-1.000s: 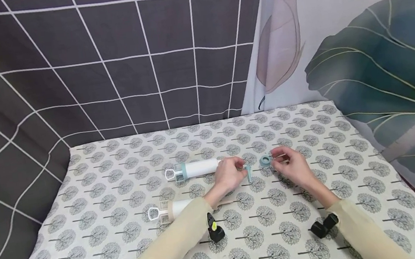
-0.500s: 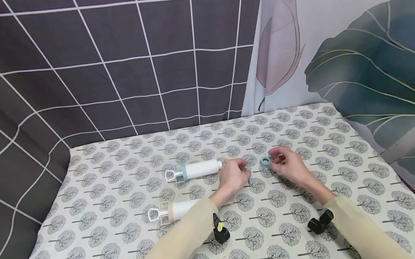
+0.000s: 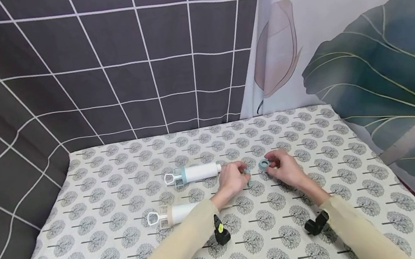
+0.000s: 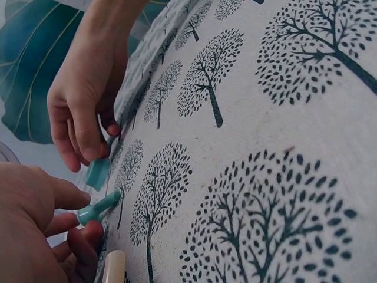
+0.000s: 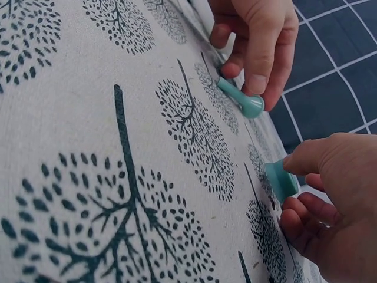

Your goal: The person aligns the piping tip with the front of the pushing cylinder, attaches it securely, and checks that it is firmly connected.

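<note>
My left hand (image 3: 232, 178) pinches a small teal nozzle (image 3: 247, 172) by its wide end; its narrow stem points down toward the cloth in the right wrist view. Just to the right, my right hand (image 3: 285, 168) holds a teal ring-shaped cap (image 3: 263, 164) between thumb and fingers. The two parts are close but apart. In the left wrist view the ring cap (image 4: 97, 173) is above the nozzle (image 4: 97, 209). A white syringe-like tube with a teal collar (image 3: 201, 172) lies left of my left hand.
A second white tube with a beige collar (image 3: 181, 212) lies nearer, partly hidden by the left sleeve (image 3: 177, 247). Its beige tip (image 4: 114, 268) shows in the left wrist view. Tree-patterned cloth (image 3: 101, 248) covers the table; a dark checked curtain (image 3: 115, 84) hangs behind it.
My right hand has moved slightly left and its fingers have closed in on the ring cap. The left hand has turned a little, so less of the nozzle shows. Both tubes stay put.
</note>
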### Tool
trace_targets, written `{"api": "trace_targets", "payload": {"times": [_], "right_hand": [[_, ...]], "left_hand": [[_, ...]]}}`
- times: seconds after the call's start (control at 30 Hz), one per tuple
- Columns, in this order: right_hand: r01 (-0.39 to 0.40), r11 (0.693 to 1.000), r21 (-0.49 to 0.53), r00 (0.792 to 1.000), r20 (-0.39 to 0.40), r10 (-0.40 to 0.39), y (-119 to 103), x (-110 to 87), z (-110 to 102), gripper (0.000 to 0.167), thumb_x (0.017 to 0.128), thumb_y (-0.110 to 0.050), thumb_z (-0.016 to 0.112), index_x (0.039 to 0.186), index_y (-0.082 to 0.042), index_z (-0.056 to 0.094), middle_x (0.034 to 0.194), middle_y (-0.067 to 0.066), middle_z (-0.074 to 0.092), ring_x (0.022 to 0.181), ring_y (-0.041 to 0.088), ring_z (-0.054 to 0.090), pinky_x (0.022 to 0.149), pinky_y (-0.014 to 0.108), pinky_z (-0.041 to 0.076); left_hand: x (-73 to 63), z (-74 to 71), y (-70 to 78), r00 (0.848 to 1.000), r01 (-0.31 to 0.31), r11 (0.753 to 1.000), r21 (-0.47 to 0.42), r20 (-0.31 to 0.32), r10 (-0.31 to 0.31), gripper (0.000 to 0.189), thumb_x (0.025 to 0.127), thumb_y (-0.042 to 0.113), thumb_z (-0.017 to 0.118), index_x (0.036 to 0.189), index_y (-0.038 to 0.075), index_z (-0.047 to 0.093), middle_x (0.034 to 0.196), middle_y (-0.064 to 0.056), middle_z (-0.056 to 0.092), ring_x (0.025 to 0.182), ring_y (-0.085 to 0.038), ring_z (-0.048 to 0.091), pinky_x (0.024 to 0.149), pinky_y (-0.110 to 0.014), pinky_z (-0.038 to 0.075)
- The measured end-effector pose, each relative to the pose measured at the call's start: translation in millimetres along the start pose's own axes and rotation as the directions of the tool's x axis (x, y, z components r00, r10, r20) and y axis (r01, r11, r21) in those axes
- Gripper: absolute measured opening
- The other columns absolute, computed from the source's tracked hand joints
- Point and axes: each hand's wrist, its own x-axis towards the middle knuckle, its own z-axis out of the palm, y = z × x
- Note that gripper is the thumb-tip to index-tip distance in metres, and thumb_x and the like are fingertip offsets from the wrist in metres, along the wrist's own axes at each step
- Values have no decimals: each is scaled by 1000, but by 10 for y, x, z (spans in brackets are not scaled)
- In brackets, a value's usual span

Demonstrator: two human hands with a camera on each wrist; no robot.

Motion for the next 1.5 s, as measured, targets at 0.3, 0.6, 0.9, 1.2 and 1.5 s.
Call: {"api": "trace_targets", "payload": {"times": [0.3, 0.6, 0.9, 1.2, 1.5], "right_hand": [[-20, 999, -26, 1000, 7, 21, -18, 17, 23, 42, 81, 1, 74, 119, 10, 59, 108, 22, 56, 87, 26, 59, 72, 27, 52], [21, 998, -66, 1000, 6, -21, -12, 49, 56, 39, 81, 1, 75, 117, 8, 62, 103, 21, 56, 81, 23, 58, 67, 29, 50], [38, 992, -121, 999, 7, -37, 2, 74, 78, 43, 81, -1, 75, 121, 8, 61, 98, 18, 57, 77, 21, 55, 66, 32, 48], [41, 989, -139, 999, -7, -42, 23, 77, 97, 37, 81, -2, 75, 115, 8, 64, 95, 16, 57, 77, 21, 54, 66, 32, 46], [41, 991, -129, 999, -13, -43, 16, 56, 77, 37, 80, -1, 75, 114, 9, 63, 96, 16, 57, 77, 21, 54, 65, 29, 48]], "left_hand": [[4, 14, -3, 1000, -12, 1000, 25, -17, 13, 23, 81, 10, 78, 104, 13, 76, 83, 6, 67, 71, -9, 56, 70, -28, 45], [18, -14, -6, 1000, 15, 1000, -7, 5, -15, 17, 80, 8, 79, 96, 14, 76, 80, 7, 69, 66, -7, 57, 69, -25, 46], [37, -41, -16, 999, 44, 999, 14, -4, -44, 13, 78, 10, 82, 86, 16, 73, 72, 9, 64, 64, -7, 55, 66, -25, 46], [15, -67, -32, 1000, 28, 1000, -1, 13, -28, 13, 78, 8, 81, 82, 16, 72, 72, 8, 64, 64, -8, 56, 66, -24, 47], [-6, -101, -21, 999, 19, 999, -26, 46, -18, 12, 80, 6, 79, 81, 14, 71, 72, 8, 63, 63, -8, 55, 66, -23, 47]]}}
